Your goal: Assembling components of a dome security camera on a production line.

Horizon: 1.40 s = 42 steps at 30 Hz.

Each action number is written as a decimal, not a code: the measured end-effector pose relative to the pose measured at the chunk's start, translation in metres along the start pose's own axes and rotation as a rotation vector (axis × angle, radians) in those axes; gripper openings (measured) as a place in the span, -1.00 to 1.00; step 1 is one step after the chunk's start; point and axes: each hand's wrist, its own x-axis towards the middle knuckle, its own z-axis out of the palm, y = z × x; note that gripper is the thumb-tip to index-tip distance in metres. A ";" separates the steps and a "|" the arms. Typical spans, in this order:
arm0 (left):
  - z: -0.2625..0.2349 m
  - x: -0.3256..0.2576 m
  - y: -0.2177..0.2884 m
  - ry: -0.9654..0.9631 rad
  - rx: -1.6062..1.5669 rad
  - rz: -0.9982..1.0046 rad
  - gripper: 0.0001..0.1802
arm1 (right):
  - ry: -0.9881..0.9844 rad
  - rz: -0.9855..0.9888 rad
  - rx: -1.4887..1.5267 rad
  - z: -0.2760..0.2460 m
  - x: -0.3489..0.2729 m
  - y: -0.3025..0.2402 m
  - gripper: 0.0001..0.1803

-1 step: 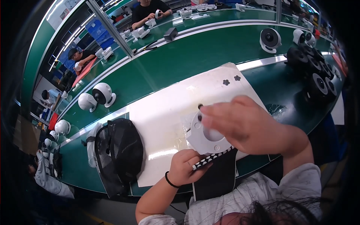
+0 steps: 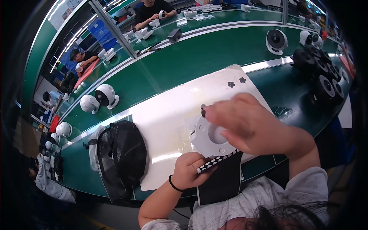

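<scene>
My left hand point(image 2: 188, 170) is closed on a black strip with white spots point(image 2: 216, 162), beside the near edge of a white plastic base point(image 2: 199, 142). The base has a large round hollow and small round recesses around its rim. Over its far right side reaches my right hand point(image 2: 249, 124), blurred, with fingers together and the thumb lower down. A small black round pad point(image 2: 203, 113) is at its fingertips, at the base's far rim. Part of the base is hidden under this hand.
A white board point(image 2: 161, 119) covers the bench under my hands. Black mesh bag point(image 2: 122, 153) lies left. Two dark flower-shaped pieces point(image 2: 231, 84) rest on the board's far corner. Round white devices point(image 2: 106, 96) stand on the green belt; several black round units point(image 2: 326, 86) are piled right.
My right hand has shifted slightly at the far rim of the base, and its thumb now shows lower, over the hollow. My left hand, the strip and the base stay put.
</scene>
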 end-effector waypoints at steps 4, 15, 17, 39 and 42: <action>-0.001 -0.003 0.003 0.030 -0.014 0.030 -0.80 | -0.064 0.103 0.210 0.015 0.014 0.005 -0.44; -0.011 -0.013 0.008 0.037 -0.016 0.006 -0.79 | -0.194 0.174 0.099 0.021 0.021 -0.022 -0.48; -0.013 -0.012 0.010 0.024 -0.010 -0.005 -0.79 | -0.194 0.047 -0.106 0.024 0.013 -0.029 -0.54; 0.004 -0.007 -0.006 0.033 -0.126 -0.014 -0.79 | -0.188 0.035 -0.324 0.017 -0.052 -0.039 -0.76; 0.003 -0.004 -0.001 0.029 -0.129 -0.037 -0.77 | -0.200 0.023 -0.437 0.010 -0.053 -0.043 -0.68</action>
